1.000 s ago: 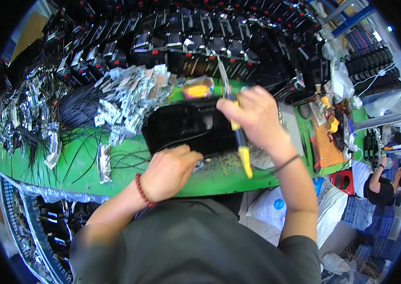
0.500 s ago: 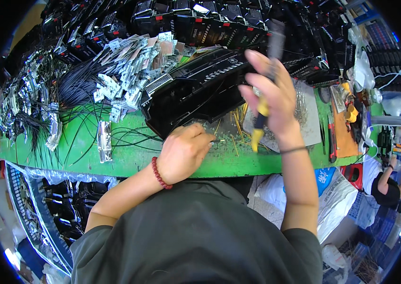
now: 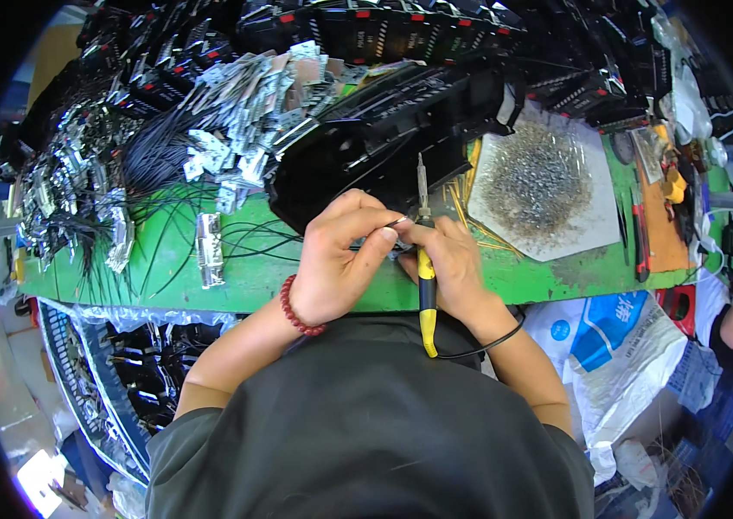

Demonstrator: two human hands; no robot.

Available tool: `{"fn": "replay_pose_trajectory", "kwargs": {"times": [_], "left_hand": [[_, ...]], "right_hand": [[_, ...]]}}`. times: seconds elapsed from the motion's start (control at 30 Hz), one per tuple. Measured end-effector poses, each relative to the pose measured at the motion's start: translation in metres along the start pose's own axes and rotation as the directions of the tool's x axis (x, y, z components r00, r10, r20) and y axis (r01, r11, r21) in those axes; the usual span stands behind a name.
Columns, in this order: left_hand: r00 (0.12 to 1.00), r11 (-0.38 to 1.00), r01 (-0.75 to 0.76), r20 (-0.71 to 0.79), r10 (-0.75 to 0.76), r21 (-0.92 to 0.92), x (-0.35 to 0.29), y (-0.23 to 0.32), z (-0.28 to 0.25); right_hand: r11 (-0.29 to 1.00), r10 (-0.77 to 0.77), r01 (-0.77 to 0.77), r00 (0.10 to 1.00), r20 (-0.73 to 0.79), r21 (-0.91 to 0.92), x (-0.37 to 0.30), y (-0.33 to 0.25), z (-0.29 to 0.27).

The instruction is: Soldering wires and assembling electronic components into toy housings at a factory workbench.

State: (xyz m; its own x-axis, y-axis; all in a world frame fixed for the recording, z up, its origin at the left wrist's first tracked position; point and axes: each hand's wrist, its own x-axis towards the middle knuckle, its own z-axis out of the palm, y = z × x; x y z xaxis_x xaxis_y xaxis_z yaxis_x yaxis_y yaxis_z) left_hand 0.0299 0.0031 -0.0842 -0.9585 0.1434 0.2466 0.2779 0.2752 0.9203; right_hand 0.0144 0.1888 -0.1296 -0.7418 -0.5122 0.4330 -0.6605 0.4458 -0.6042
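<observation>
A yellow-and-black soldering iron (image 3: 428, 298) lies upright in the frame along the palm side of a worker's right hand (image 3: 453, 264), its grip closed about the handle, tip pointing away from the body. Beside it the left hand (image 3: 336, 259) pinches a thin dark wire (image 3: 396, 222) between thumb and forefinger, its end poking just past that grip toward the right fingertips. Beyond both hands, a long black housing (image 3: 310, 177) rests on the green bench (image 3: 275, 294); metal plates (image 3: 249, 108) are heaped to its left.
</observation>
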Motion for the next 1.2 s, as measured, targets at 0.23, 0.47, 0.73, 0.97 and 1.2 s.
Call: {"fn": "replay_pose_trajectory", "kwargs": {"times": [0.23,0.47,0.73,0.97,1.2], "left_hand": [[0.999,0.998,-0.047,0.009,0.046,0.047,-0.003,0.000,0.003],[0.989,0.975,-0.114,0.111,0.094,0.190,-0.005,-0.014,0.020],[0.987,0.921,-0.144,0.125,0.105,0.362,-0.003,-0.016,0.033],[0.987,0.910,-0.135,0.135,0.088,0.392,-0.002,-0.020,0.036],[0.992,0.943,-0.099,0.104,0.069,0.316,0.000,-0.019,0.036]], "right_hand": [[0.953,-0.103,0.108,0.994,0.031,-0.283,-0.006,-0.004,-0.003],[0.959,-0.003,-0.019,0.997,-0.078,-0.284,-0.018,0.003,-0.017],[0.981,0.161,-0.166,0.985,-0.056,-0.098,-0.027,0.009,-0.027],[0.945,0.243,-0.204,0.961,-0.130,0.257,-0.021,0.011,-0.018],[0.885,0.324,-0.206,0.917,-0.234,0.417,-0.034,0.013,-0.012]]}}
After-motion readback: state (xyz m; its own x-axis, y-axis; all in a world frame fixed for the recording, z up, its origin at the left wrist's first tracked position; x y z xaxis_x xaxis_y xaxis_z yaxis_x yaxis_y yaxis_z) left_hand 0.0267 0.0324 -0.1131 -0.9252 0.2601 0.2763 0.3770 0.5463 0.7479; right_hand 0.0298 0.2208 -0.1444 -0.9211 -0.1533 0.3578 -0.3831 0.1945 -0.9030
